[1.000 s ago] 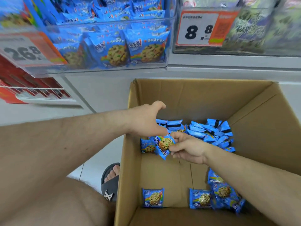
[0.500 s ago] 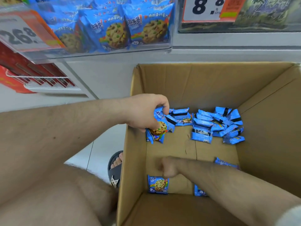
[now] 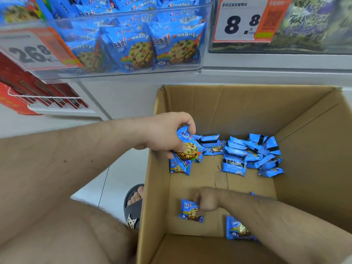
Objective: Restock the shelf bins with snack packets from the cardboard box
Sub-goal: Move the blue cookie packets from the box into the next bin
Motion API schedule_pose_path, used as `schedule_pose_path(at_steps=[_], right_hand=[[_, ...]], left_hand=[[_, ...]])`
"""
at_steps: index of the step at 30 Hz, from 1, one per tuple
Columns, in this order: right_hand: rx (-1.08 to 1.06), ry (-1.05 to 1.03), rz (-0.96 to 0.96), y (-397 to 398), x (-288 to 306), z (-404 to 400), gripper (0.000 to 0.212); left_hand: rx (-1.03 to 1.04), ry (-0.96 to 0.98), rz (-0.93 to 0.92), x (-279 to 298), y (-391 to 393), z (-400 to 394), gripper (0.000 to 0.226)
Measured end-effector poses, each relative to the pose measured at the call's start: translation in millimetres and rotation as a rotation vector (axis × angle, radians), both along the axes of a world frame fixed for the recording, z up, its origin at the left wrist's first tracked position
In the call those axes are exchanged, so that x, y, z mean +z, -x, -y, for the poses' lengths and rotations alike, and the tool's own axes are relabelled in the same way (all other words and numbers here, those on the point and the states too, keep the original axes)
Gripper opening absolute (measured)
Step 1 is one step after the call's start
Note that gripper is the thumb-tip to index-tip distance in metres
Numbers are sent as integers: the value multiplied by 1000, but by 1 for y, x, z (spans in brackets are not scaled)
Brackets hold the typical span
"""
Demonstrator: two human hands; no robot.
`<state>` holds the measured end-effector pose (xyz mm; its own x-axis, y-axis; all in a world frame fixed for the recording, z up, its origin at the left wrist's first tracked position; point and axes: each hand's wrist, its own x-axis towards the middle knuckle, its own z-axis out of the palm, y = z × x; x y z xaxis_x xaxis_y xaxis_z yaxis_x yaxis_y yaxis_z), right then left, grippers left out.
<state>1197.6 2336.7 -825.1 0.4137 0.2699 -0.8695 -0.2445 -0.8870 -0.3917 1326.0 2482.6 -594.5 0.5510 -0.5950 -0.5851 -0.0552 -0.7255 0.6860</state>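
Both hands are down inside the cardboard box (image 3: 312, 141): your left hand (image 3: 163, 134) is clenched around a small bunch of blue cookie packets (image 3: 185, 151), thumb on top and fingers underneath, holding them just above the box floor near its left wall, while your right hand (image 3: 206, 201) curls down onto a single packet (image 3: 190, 211) lying flat on the floor close to you; its fingertips touch the right part of the wrapper, though whether they have really closed on it is hard to tell from above. These packets look light, thin and crinkly, each a film pillow around one cookie, so weight should not trouble you but slickness may. A stack pinched only at the sealed ends is likely to fan out and slide, so take hold across the middle, over the cookie, and press only enough to keep them together, since the cookie inside would probably crack under a hard squeeze. For a flat one, lifting an edge or a crimped end first seems the easy way in. Another packet (image 3: 239, 230) lies partly under your right forearm, and a loose heap of packets (image 3: 251, 155) sits against the far side of the box floor. Up above, the clear shelf bin (image 3: 133, 73) already holds rows of the same blue packets standing face out, beside a price tag (image 3: 242, 20) reading 8.8.
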Motion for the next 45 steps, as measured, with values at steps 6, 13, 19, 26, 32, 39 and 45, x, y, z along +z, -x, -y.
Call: schedule_pose_path(at_steps=[6, 13, 19, 26, 32, 39, 45], right_hand=[[-668, -339, 74, -39, 91, 77, 33], [-803, -838, 202, -43, 223, 89, 21], [-539, -655, 598, -48, 291, 57, 27], [-513, -454, 890, -57, 325, 22, 27], [-597, -467, 1066, -69, 355, 0, 48], [-369, -490, 1033, -102, 394, -26, 50], [-460, -538, 1096, -144, 414, -48, 40]], left_hand=[[97, 118, 56, 18, -5, -10, 33], [206, 256, 96, 52, -7, -11, 40], [138, 406, -81, 79, 15, -14, 47], [183, 516, 24, 98, 19, -28, 57], [310, 700, 157, 123, 12, -48, 46], [372, 866, 331, 143, 3, -70, 46], [562, 790, 703, 146, -27, -88, 65]])
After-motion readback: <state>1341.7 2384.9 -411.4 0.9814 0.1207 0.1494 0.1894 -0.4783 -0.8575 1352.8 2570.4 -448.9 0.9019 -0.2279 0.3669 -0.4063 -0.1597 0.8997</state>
